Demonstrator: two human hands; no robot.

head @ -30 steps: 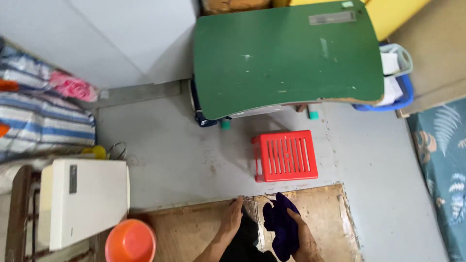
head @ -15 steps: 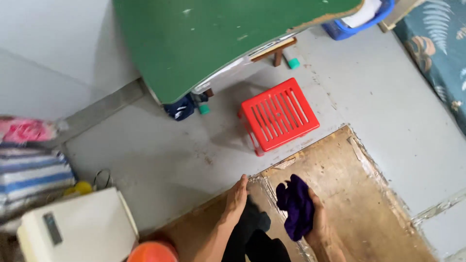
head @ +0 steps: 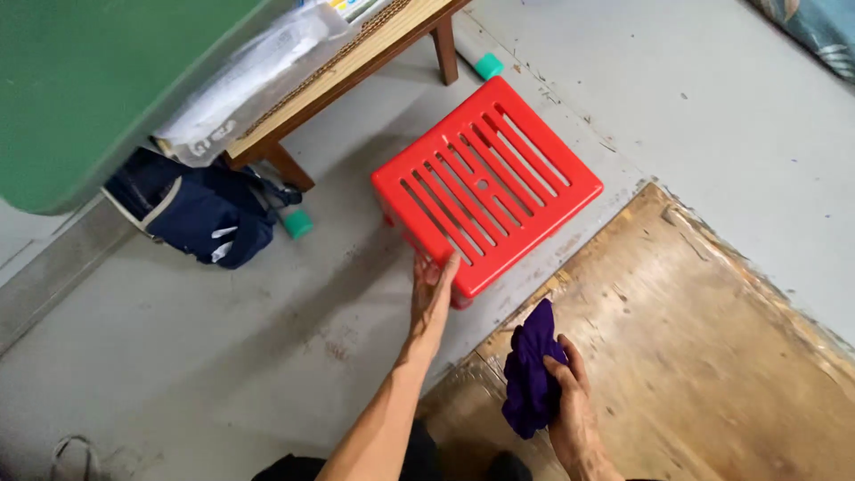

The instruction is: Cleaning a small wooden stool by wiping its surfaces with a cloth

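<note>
Head view: red slatted plastic stool [head: 485, 183] stands on grey floor [head: 223, 338], its near edge touched by left hand [head: 430, 292], fingers flat, not clamped. Purple cloth [head: 530, 379] is bunched in right hand [head: 570, 405], closed round it, over worn wooden board [head: 704, 356]. Navy bag [head: 200, 214] lies under green tabletop [head: 89, 80].

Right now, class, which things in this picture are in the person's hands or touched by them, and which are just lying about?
In hand:
- red stool, touched at its edge by the left hand
- purple cloth, held in the right hand

Lying about:
- navy bag
- green table top
- wooden board on the floor
</note>
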